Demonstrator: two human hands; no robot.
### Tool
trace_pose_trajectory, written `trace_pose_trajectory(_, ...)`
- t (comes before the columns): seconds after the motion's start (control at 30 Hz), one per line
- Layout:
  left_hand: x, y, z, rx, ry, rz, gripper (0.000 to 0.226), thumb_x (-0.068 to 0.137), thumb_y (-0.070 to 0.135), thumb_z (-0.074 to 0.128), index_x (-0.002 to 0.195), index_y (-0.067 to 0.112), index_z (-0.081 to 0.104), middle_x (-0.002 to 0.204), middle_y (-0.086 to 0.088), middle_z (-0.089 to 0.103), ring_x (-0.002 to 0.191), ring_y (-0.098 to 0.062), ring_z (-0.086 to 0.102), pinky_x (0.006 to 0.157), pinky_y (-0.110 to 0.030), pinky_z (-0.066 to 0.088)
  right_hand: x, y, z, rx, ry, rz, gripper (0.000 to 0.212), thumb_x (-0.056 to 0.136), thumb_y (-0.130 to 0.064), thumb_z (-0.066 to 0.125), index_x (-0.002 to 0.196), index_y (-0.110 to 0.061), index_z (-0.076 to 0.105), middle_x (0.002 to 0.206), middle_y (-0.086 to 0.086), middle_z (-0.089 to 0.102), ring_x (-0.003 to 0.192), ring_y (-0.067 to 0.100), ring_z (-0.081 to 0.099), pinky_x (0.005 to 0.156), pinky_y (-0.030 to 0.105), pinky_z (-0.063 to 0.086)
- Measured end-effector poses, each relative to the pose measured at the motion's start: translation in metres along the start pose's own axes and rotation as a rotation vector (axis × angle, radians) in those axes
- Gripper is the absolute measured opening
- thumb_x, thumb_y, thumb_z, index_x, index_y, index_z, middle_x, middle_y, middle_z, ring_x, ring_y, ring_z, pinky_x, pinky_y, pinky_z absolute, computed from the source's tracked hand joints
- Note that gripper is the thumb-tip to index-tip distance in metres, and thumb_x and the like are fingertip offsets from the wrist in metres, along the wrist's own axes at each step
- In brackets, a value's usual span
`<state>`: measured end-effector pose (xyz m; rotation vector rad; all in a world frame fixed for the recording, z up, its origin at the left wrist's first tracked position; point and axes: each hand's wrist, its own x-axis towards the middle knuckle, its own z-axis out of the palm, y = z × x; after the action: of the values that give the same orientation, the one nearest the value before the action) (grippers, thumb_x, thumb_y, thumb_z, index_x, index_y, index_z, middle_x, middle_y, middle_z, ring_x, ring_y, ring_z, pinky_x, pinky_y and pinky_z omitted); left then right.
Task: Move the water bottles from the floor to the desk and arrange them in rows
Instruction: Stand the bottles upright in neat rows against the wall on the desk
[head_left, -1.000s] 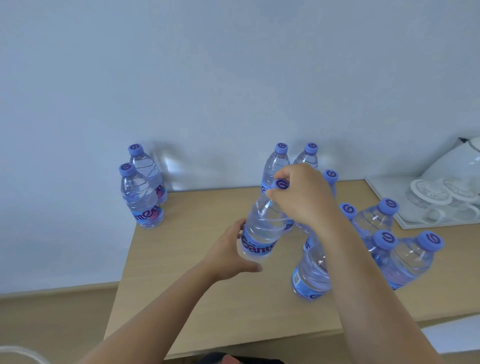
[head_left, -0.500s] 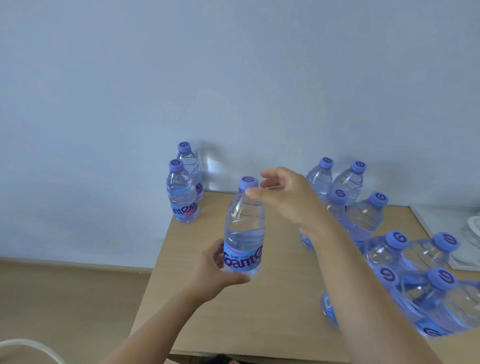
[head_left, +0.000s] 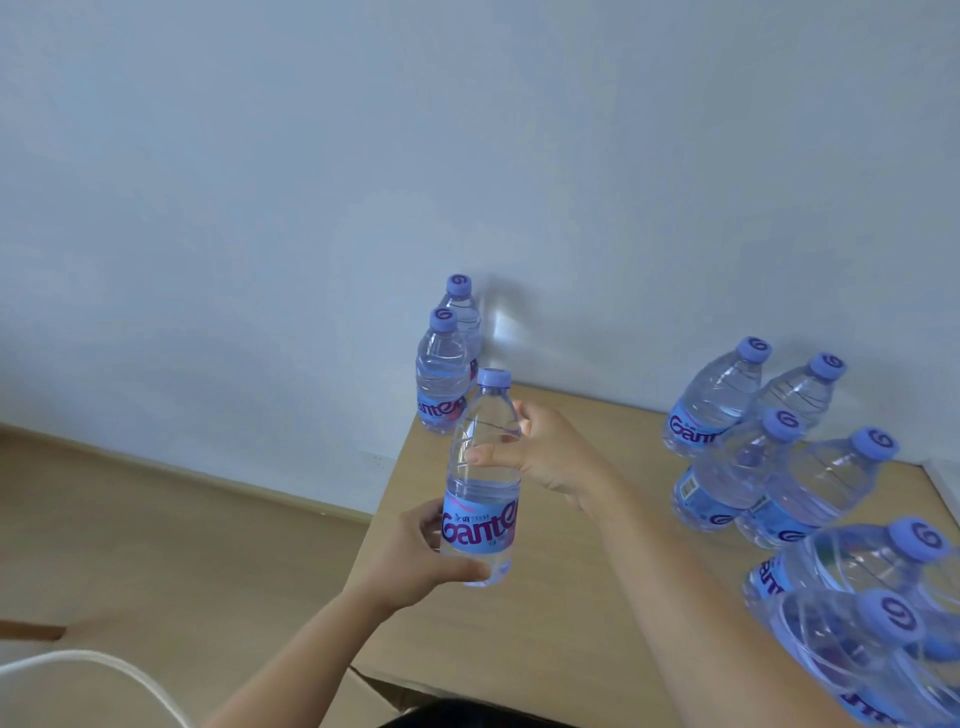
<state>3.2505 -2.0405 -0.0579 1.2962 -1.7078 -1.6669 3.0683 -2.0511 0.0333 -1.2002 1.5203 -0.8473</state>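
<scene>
Bottle (head_left: 482, 483), capped, upright and nearly full of clear water, is held above the table's (head_left: 545, 597) left part. The left hand (head_left: 415, 558) curls round its base and label; the right hand (head_left: 545, 457) curls round its shoulder. Two full bottles (head_left: 441, 374) stand at the table's back left corner, and a cluster of bottles (head_left: 769, 452) stands at right.

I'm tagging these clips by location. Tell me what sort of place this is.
Probably a plain indoor room, perhaps an office or a hotel room. A light wooden desk stands against a bare pale wall, the floor is wood-toned, and only water bottles stand on the desk in view.
</scene>
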Motion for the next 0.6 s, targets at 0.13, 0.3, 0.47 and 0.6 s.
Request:
trace_pose_trajectory(0.13, 0.004, -0.005, -0.012, 0.001, 0.038, 0.007, 0.055, 0.045, 0.024, 0.086, 0.095, 0.031, 0.066, 0.093, 0.004, 0.073, 0.089, -0.014, 0.069, 0.082, -0.037, 0.057, 0.009, -0.002, 0.01, -0.004, -0.011, -0.033, 0.048, 0.053, -0.035, 0.085, 0.095, -0.033, 0.062, 0.088, -0.025, 0.07, 0.084, -0.008, 0.065, 0.069, 0.015, 0.051)
trace_pose_trajectory(0.3, 0.02, -0.007, -0.036, 0.082, 0.114, -0.001, 0.069, 0.046, 0.023, 0.087, 0.107, 0.029, 0.056, 0.096, 0.012, 0.07, 0.094, 0.0, 0.064, 0.073, -0.014, 0.048, 0.023, 0.001, 0.026, -0.006, 0.005, -0.082, 0.051, 0.059, -0.023, 0.087, 0.097, -0.038, 0.056, 0.092, -0.022, 0.066, 0.088, -0.009, 0.063, 0.069, 0.01, 0.049)
trace_pose_trajectory(0.47, 0.042, -0.014, -0.048, 0.167, 0.2, -0.027, 0.073, 0.051, 0.021, 0.088, 0.109, 0.03, 0.045, 0.1, 0.016, 0.06, 0.09, 0.005, 0.058, 0.068, -0.013, 0.044, 0.045, 0.004, 0.042, -0.037, 0.055, -0.106, 0.059, 0.058, -0.018, 0.087, 0.103, -0.032, 0.051, 0.113, 0.001, 0.065, 0.104, 0.016, 0.063, 0.093, 0.042, 0.051)
trace_pose_trajectory(0.6, 0.059, -0.019, -0.057, 0.218, 0.202, -0.033, 0.072, 0.052, 0.023, 0.087, 0.11, 0.027, 0.045, 0.095, 0.018, 0.059, 0.082, 0.004, 0.058, 0.062, -0.012, 0.042, 0.057, 0.011, 0.051, -0.033, 0.066, -0.134, 0.059, 0.059, -0.013, 0.086, 0.108, -0.025, 0.054, 0.112, 0.0, 0.066, 0.104, 0.015, 0.064, 0.093, 0.039, 0.051)
